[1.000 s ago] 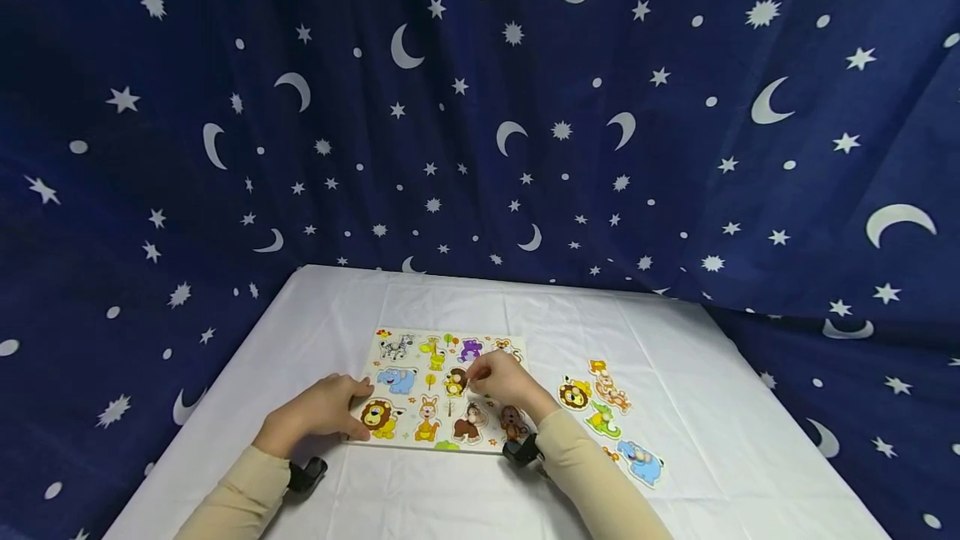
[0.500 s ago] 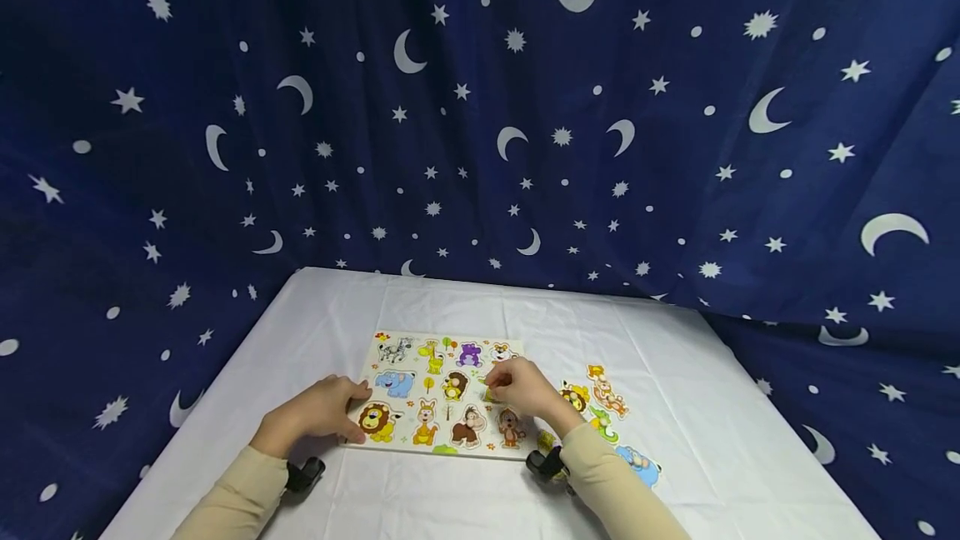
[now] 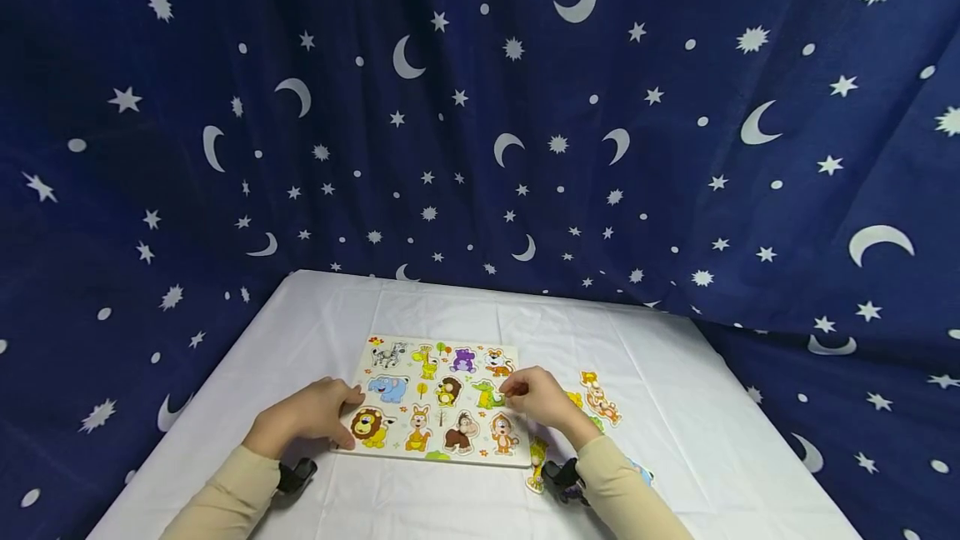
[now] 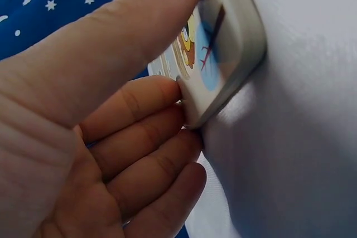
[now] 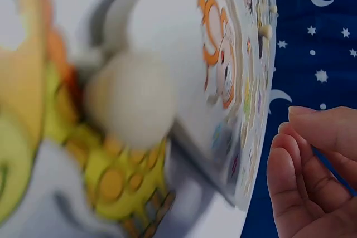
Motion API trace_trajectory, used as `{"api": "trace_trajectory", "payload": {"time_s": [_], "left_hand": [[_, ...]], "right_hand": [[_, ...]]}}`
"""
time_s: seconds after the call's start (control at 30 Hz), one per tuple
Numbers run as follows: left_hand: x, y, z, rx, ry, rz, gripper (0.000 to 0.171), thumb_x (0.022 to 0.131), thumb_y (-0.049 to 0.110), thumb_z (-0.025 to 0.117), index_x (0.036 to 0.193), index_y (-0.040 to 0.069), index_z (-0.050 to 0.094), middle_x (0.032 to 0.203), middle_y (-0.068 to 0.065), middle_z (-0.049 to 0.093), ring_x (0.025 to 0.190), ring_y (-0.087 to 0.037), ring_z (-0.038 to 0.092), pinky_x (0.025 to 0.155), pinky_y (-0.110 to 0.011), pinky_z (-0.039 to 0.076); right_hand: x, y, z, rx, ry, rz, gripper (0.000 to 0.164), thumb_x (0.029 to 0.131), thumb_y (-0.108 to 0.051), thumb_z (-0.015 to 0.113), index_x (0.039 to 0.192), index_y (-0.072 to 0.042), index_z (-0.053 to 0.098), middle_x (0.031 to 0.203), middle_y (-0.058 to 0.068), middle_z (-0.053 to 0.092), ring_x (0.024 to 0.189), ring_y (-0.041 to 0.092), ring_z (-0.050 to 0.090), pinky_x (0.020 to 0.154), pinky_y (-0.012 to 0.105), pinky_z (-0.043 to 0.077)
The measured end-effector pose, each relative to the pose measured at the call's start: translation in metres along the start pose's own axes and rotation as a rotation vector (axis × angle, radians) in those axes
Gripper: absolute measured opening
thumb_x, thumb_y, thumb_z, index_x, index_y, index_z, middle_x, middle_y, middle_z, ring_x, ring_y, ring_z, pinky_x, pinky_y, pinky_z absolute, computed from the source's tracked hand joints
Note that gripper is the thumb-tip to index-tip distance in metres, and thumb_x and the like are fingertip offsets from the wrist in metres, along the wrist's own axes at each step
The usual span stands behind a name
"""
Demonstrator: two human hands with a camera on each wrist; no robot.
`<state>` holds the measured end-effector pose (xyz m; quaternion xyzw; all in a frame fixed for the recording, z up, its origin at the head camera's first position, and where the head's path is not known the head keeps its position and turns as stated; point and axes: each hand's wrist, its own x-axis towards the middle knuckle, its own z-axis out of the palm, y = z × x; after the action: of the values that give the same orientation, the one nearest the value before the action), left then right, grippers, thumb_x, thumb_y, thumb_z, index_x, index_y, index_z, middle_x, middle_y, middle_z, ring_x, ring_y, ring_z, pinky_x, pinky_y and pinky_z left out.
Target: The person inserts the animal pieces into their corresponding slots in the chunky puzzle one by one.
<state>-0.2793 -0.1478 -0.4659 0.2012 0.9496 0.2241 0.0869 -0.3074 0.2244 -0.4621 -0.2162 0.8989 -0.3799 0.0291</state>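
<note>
In the head view, a white puzzle board with animal pictures lies on the table. My left hand grips its near-left corner; the left wrist view shows the thumb over the top and fingers against the edge. My right hand hovers at the board's right edge beside the crocodile picture. Its fingers are loosely bent, with nothing visible between them in the right wrist view. Below that wrist lies a giraffe piece, its round knob blurred up close. The hedgehog sits mid-board.
Right of the board lie loose animal pieces, including an orange-and-white one and a yellow one. A blue piece is mostly hidden by the right sleeve. A starry blue curtain hangs behind the white-covered table.
My right hand has moved right, away from the hedgehog and across the crocodile picture to the board's edge. The left hand keeps its grip on the corner.
</note>
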Motion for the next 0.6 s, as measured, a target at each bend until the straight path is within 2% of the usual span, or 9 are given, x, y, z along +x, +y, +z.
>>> {"api": "trace_trajectory", "payload": {"time_s": [0.17,0.33,0.6], "left_hand": [[0.001,0.001,-0.002,-0.006,-0.007,-0.009,0.066,0.051,0.031,0.083,0.110,0.009,0.064,0.120,-0.010,0.058,0.110,-0.028,0.049,0.095,-0.044,0.038],[0.002,0.001,-0.004,-0.003,-0.007,-0.022,0.066,0.050,0.030,0.084,0.109,0.008,0.064,0.118,-0.008,0.059,0.108,-0.025,0.050,0.094,-0.042,0.039],[0.003,0.000,-0.003,0.001,0.001,-0.024,0.066,0.050,0.031,0.084,0.109,0.010,0.065,0.117,-0.008,0.060,0.107,-0.025,0.050,0.094,-0.043,0.039]], "right_hand": [[-0.005,0.008,-0.007,0.012,0.013,0.039,0.014,0.073,0.003,0.063,0.087,0.001,0.066,0.074,0.008,0.063,0.065,0.008,0.054,0.058,0.019,0.048],[-0.008,0.015,-0.016,0.068,0.048,0.110,0.018,0.071,0.007,0.061,0.089,0.003,0.065,0.076,0.013,0.063,0.066,0.011,0.054,0.056,0.020,0.048],[-0.012,0.025,-0.028,0.016,0.067,0.141,0.021,0.072,0.005,0.063,0.092,0.002,0.065,0.081,0.012,0.064,0.071,0.012,0.055,0.063,0.022,0.048]]}}
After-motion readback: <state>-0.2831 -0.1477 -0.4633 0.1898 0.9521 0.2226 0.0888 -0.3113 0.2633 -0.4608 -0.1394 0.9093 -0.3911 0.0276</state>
